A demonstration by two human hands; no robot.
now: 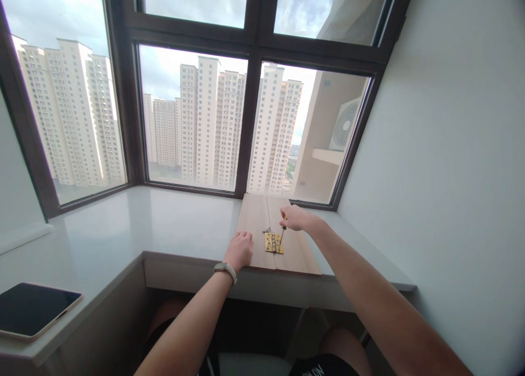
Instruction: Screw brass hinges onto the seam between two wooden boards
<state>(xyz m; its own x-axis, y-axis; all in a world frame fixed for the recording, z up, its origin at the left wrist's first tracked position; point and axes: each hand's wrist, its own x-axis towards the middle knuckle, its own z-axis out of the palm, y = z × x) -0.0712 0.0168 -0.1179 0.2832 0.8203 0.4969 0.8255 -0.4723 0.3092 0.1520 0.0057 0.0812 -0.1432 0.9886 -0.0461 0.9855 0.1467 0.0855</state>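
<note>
Resting the left hand (240, 249), half-open, palm down, on the near left of pale wooden boards (255, 214) atop a glossy white worktop (184, 223); over a gold-coloured metal hinge (274, 243) lying across the seam, gripping a slim yellow-handled screwdriver (283, 229) in the curled right hand (296, 217).
</note>
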